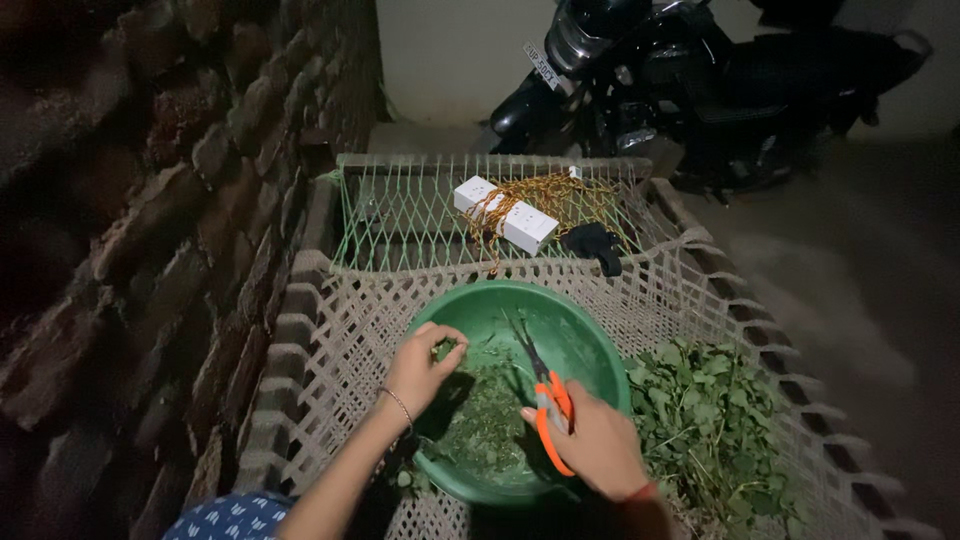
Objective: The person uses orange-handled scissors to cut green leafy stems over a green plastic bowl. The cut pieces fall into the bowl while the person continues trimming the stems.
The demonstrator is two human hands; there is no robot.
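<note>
A green plastic basin [575, 325] sits on a woven rope cot [330, 340] and holds chopped green leaves [490, 420]. My left hand [425, 365] hovers over the basin's left side, its fingers pinched on a small sprig of leaves. My right hand [600, 445] grips orange-handled scissors [545, 395] whose blades point up and away over the basin, slightly apart. A thin bracelet is on my left wrist.
A heap of leafy green stems [710, 420] lies on the cot to the right of the basin. At the cot's far end lie a white box [505, 213] wrapped in orange cord and a dark object [595, 245]. A brick wall [150, 200] runs along the left; a parked motorcycle [690, 80] stands behind.
</note>
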